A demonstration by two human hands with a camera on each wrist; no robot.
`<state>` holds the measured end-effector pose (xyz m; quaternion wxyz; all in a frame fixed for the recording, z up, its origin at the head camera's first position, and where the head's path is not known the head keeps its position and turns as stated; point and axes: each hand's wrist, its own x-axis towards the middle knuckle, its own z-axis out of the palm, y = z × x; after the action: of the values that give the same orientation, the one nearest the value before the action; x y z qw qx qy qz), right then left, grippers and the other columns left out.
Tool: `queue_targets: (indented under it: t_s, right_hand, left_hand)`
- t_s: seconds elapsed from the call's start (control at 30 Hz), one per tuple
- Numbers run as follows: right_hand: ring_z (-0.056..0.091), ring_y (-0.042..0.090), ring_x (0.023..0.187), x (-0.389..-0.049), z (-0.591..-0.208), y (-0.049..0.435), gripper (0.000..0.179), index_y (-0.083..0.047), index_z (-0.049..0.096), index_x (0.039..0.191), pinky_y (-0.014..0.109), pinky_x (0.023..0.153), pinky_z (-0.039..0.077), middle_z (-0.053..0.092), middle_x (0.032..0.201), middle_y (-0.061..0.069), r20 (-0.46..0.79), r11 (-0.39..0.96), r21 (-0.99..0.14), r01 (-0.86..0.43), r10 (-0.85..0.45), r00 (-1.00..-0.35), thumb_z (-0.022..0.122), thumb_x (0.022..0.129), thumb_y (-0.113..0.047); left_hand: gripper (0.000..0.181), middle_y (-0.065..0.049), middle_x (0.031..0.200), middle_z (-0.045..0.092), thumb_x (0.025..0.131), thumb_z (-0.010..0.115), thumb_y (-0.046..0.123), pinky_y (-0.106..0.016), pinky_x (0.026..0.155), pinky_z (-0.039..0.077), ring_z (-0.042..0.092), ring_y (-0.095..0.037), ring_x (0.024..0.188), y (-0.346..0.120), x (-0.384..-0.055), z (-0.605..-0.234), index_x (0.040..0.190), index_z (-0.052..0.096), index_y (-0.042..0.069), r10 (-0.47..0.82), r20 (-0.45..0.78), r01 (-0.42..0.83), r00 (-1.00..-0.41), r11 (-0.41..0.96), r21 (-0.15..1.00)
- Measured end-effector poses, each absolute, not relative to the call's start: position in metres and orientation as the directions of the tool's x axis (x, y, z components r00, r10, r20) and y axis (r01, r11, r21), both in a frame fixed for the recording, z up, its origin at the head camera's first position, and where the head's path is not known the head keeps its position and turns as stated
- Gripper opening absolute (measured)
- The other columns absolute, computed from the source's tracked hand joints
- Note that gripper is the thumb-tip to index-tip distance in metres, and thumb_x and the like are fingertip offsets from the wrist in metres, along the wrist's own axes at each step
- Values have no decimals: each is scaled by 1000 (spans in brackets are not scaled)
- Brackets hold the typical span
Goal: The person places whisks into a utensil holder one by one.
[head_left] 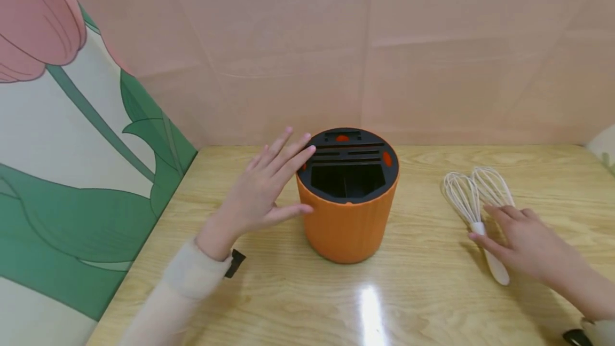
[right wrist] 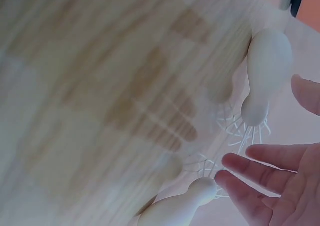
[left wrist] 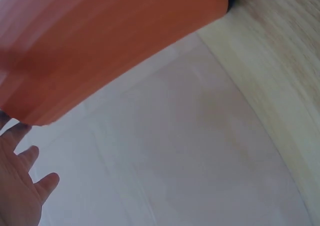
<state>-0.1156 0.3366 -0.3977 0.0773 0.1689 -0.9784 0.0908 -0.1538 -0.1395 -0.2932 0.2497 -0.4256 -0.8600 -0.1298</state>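
An orange utensil holder point(head_left: 346, 234) with a black slotted top point(head_left: 392, 175) stands upright on the table. Beside its left side, my left hand point(head_left: 266, 191) has its fingers stretched out, the fingertips at the rim. The left wrist view shows the holder's orange wall point(left wrist: 125, 41) above those fingers. On the right lie two whisks with pale wires and cream handles, the nearer whisk point(head_left: 495, 268) and the other whisk point(head_left: 495, 183). My right hand point(head_left: 533, 242) hovers over them, fingers extended and thumb apart from the handle point(right wrist: 270, 61). It hides the second handle in the head view.
The wood-grain table point(head_left: 423, 303) is glossy and reflects light near its front. A pale pink wall covering point(head_left: 288, 57) rises behind it. At the left is a panel with a tulip and green leaf print point(head_left: 86, 218).
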Motion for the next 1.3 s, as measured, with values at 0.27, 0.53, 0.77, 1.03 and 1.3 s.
queue_targets:
  t_s: [0.27, 0.53, 0.77, 1.03, 1.3]
  right_hand:
    - [62, 52, 90, -119, -405, 337, 56, 12, 65, 109, 64, 80, 47, 66, 103, 32, 256, 891, -130, -435, -394, -883, 80, 81, -35]
    - [57, 18, 67, -121, -406, 339, 46, 5, 68, 95, 41, 58, 51, 61, 82, 7, 214, 897, -112, -428, -398, -892, 87, 73, -31]
    - [34, -1, 60, -122, -407, 339, 31, -9, 62, 84, 22, 50, 32, 45, 73, -6, 178, 901, -145, -408, -382, -907, 86, 75, -27]
    - [37, -3, 54, -126, -400, 340, 27, -7, 65, 93, 21, 50, 32, 53, 64, -10, 35, 903, -290, -316, -320, -947, 79, 84, -27]
    - [54, 4, 55, -132, -392, 347, 52, 15, 56, 119, 22, 51, 44, 69, 71, 0, -196, 882, -451, -139, -250, -948, 70, 93, -28]
  left_hand:
    - [87, -2, 166, 25, 93, 31, 74, -58, 121, 27, 14, -28, 156, -139, -157, -297, 157, 29, 15, 667, 545, 807, -508, 589, 31]
    - [86, -2, 164, 31, 93, 33, 74, -53, 122, 28, 12, -24, 156, -136, -159, -299, 156, 32, 15, 670, 551, 819, -497, 571, 44]
    - [85, -4, 161, 37, 94, 39, 71, -47, 123, 28, 18, -24, 155, -135, -161, -299, 154, 34, 11, 676, 563, 845, -476, 529, 79]
    - [83, -5, 160, 37, 95, 43, 67, -46, 121, 33, 23, -23, 154, -136, -161, -300, 154, 35, 10, 677, 560, 859, -477, 492, 137]
    - [82, -5, 160, 37, 94, 45, 66, -44, 122, 32, 24, -23, 153, -134, -163, -300, 153, 35, 10, 682, 558, 868, -473, 471, 159]
